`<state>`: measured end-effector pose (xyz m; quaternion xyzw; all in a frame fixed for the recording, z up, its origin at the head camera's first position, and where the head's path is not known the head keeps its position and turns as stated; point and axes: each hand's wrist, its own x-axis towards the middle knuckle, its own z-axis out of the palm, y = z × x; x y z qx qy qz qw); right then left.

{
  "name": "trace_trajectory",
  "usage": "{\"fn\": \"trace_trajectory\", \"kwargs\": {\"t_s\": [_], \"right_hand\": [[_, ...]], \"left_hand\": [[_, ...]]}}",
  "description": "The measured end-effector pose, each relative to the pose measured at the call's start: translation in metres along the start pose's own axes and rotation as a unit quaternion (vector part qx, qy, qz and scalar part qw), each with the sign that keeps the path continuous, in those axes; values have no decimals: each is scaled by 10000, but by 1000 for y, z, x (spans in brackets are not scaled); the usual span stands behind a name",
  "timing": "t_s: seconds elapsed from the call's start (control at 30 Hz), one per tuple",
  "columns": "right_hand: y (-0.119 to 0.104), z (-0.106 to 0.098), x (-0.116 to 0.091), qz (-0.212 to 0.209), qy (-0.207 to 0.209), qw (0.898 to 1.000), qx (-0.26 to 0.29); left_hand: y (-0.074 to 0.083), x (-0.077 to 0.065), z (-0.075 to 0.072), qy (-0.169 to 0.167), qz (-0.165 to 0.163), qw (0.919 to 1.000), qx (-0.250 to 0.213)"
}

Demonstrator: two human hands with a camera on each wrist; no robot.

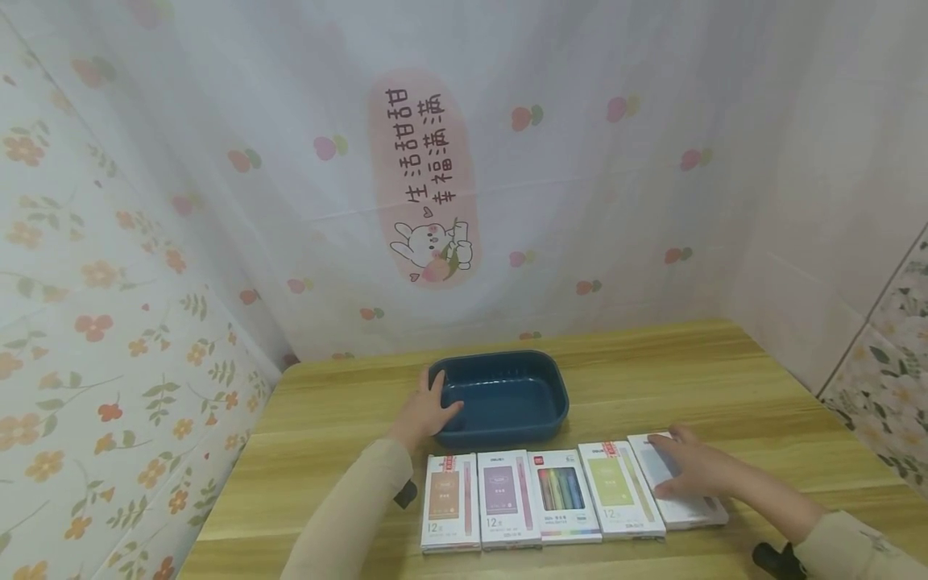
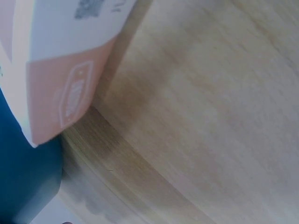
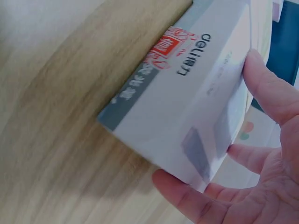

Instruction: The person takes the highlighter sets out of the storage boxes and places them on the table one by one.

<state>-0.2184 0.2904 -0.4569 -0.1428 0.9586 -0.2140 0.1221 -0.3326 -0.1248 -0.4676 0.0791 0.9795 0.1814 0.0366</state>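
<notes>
My left hand [image 1: 425,416] holds the left end of a dark blue plastic basin [image 1: 500,439], its thumb reaching over the inside. On the right, my right hand [image 1: 694,466] grips a flat white box with a grey-blue panel [image 3: 187,93], thumb on one edge and fingers on the other. That box is the rightmost of a row. Beside it lie a box with a green panel [image 1: 620,489], one picturing coloured sticks [image 1: 562,491], one with a purple panel [image 1: 507,499] and one with an orange-brown panel [image 1: 449,503]. The left fingers are out of sight in the left wrist view.
The wood-grain table [image 1: 326,419] ends at a white curtain [image 1: 565,201] with fruit prints behind the basin. Floral cloth [image 1: 101,322] hangs along the left side, another patterned cloth [image 1: 895,379] at the right. The row of boxes lies just in front of the basin.
</notes>
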Motion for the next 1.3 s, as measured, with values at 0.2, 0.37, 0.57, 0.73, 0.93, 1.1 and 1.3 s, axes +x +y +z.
{"fn": "trace_trajectory", "kwargs": {"t_s": [0.2, 0.37, 0.57, 0.73, 0.93, 1.1, 1.3], "right_hand": [[-4, 1, 2, -22, 63, 9999, -106], [-7, 2, 2, 40, 82, 9998, -180], [-5, 2, 1, 58, -27, 9998, -173], [-4, 3, 0, 49, -124, 9999, -59], [-6, 2, 1, 12, -104, 9999, 10], [-7, 1, 3, 53, -170, 9998, 1], [-1, -7, 6, -260, 232, 9993, 162]], "left_hand": [[2, 0, -1, -6, 10, 10000, 21], [3, 1, -1, -9, 14, 10000, -17], [3, 0, -1, 21, 63, 10000, -41], [3, -2, -3, 34, 69, 9999, -87], [3, -3, -5, 47, 22, 9999, -122], [-1, -4, -6, 363, 406, 9985, -26], [-18, -8, -16, 965, 1062, 9896, -65]]}}
